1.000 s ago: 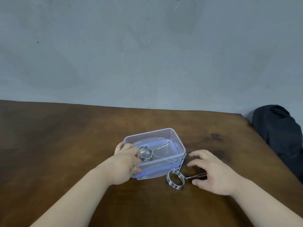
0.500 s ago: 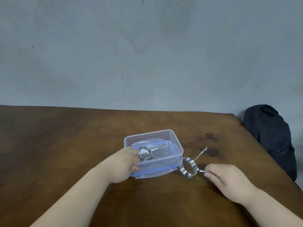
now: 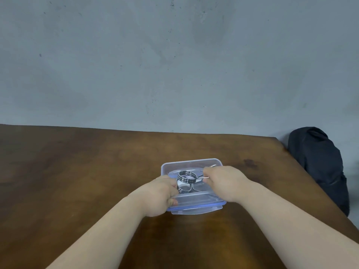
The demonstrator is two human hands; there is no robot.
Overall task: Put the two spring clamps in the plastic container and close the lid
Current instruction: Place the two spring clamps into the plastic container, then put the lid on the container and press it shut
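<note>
Right hand (image 3: 223, 182) pinched shut on upper spring clamp (image 3: 187, 176) handles, above container (image 3: 194, 200); left hand (image 3: 162, 195) closed on container's near-left wall; second clamp (image 3: 184, 188) inside, beside left fingers.

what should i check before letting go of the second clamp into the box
1. First clamp already inside the container: ok.
2. Second clamp over the open box, not the table: ok, its coil sits above the first clamp.
3. Right hand has firm hold of the second clamp's handles: ok, fingers closed on them.
4. Left hand steadying the box at its left side: ok.
5. Second clamp low enough to drop without bouncing out: cannot tell, height above the floor is unclear.
6. Lid ready for closing: not ok, it appears to lie under the box.
</note>
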